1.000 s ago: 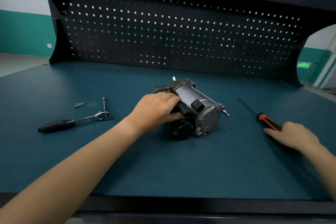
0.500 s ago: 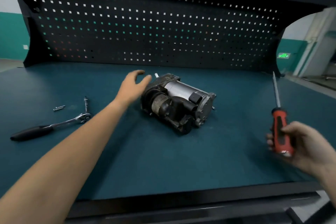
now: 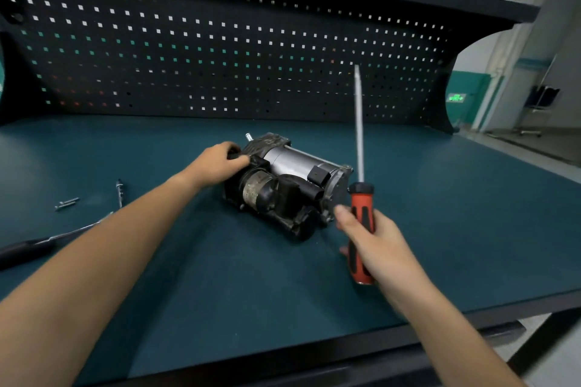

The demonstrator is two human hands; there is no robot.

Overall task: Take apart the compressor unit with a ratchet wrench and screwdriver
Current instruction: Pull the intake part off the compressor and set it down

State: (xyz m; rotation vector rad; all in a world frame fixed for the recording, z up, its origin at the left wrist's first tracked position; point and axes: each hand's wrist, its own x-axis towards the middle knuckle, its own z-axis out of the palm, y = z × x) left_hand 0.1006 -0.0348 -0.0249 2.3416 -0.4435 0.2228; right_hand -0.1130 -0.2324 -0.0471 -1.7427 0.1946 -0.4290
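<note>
Gripping the compressor unit (image 3: pixel 289 188) at its far left end with the left hand (image 3: pixel 220 163), with fingers curled over the dark housing there. Lying on its side near the middle of the teal bench mat (image 3: pixel 251 286), that compressor unit, with the silver cylinder along the top, the grimy motor body toward the camera and the round grey end cap turned to the right. Over on the right, holding a screwdriver (image 3: pixel 361 198) by its red-and-black handle in the right hand (image 3: pixel 377 245), wrapped firmly round the grip. Pointing the long steel shaft almost straight up, in front of the black pegboard (image 3: pixel 220 56), with the handle just beside the compressor's end cap; touching or apart, impossible to tell. Off to the left on the mat, well apart from the unit: a ratchet wrench (image 3: pixel 28 247), with the black handle showing and the head hidden behind the left forearm. Just beyond it, a short metal rod (image 3: pixel 119 190) and loose bolts (image 3: pixel 66 203), lying flat. Far right, past the bench end, a glowing green wall sign (image 3: pixel 456 98).
</note>
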